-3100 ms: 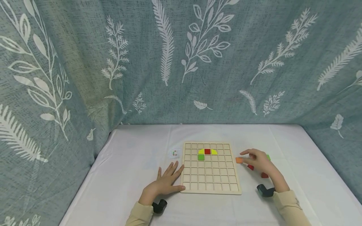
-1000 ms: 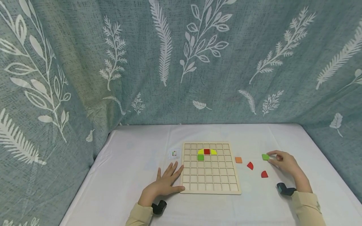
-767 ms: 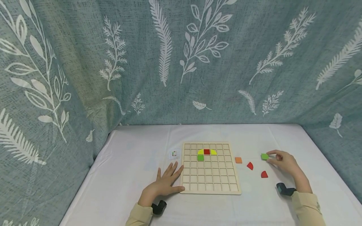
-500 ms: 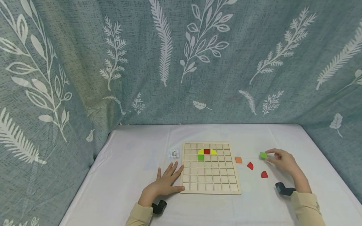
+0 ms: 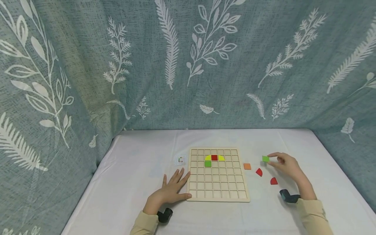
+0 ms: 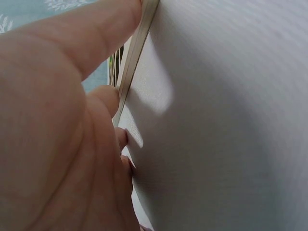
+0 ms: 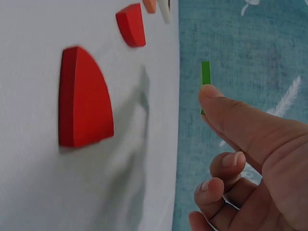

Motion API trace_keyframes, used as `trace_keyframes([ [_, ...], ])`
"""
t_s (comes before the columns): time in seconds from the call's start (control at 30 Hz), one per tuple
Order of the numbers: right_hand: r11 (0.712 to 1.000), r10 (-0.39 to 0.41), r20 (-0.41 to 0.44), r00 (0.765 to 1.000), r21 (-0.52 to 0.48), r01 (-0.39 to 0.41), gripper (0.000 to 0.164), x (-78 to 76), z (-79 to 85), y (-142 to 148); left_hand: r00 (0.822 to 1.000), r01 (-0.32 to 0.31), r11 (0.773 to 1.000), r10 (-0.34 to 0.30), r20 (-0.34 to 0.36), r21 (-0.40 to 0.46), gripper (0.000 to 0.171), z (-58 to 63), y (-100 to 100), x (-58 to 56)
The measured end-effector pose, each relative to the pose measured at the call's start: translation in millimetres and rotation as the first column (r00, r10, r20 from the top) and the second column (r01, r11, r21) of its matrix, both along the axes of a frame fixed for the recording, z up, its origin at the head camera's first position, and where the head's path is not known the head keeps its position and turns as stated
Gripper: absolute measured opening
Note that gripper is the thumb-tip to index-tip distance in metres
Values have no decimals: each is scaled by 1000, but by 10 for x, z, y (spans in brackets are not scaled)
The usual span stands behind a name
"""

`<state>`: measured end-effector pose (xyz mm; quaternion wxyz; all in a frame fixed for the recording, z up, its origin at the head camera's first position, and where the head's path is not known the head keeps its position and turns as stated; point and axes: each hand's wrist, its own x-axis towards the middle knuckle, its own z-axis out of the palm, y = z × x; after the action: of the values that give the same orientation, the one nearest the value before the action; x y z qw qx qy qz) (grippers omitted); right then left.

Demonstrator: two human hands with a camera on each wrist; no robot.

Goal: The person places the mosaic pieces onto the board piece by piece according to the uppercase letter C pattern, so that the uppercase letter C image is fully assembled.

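My right hand (image 5: 284, 164) pinches a light green square tile (image 5: 265, 159) between thumb and forefinger, lifted over the cloth right of the board. In the right wrist view the green tile (image 7: 206, 73) shows edge-on at the thumb tip. My left hand (image 5: 170, 192) lies with spread fingers along the left edge of the wooden grid board (image 5: 218, 200), its thumb and forefinger touching the frame. On the board's upper rows sit a red square (image 5: 214, 157), two yellow quarter-round pieces (image 5: 221, 158) to either side of it, and a green square (image 5: 208, 164).
Between the board and my right hand lie an orange square (image 5: 247, 166) and two red quarter-round pieces, one nearer (image 5: 274, 181) and one farther (image 5: 259, 172). A small printed grid card (image 5: 180, 160) is left of the board. A patterned curtain (image 5: 188, 65) hangs behind the white-covered table (image 5: 141, 150).
My right hand went from the orange square to the light green tile, pinched it, raised it off the cloth and carried it left. My left hand stayed at the board.
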<state>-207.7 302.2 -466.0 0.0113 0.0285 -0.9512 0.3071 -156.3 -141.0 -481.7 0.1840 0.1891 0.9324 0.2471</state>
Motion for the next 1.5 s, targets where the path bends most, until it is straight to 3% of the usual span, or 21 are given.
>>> trace_keyframes([
  [0.63,992,129,-111,985,10,-128,27,-133,8,-439,1000,1,1000,-1,4,1,82,-5,15,-15],
  [1.27,989,146,-56,988,-14,-147,27,-156,-14,-885,1000,-1,1000,1,5,18,81,21,12,5],
  [1.5,983,180,-72,981,-12,-181,25,-141,-21,-1025,1000,0,1000,0,-2,3,81,-3,6,-1],
])
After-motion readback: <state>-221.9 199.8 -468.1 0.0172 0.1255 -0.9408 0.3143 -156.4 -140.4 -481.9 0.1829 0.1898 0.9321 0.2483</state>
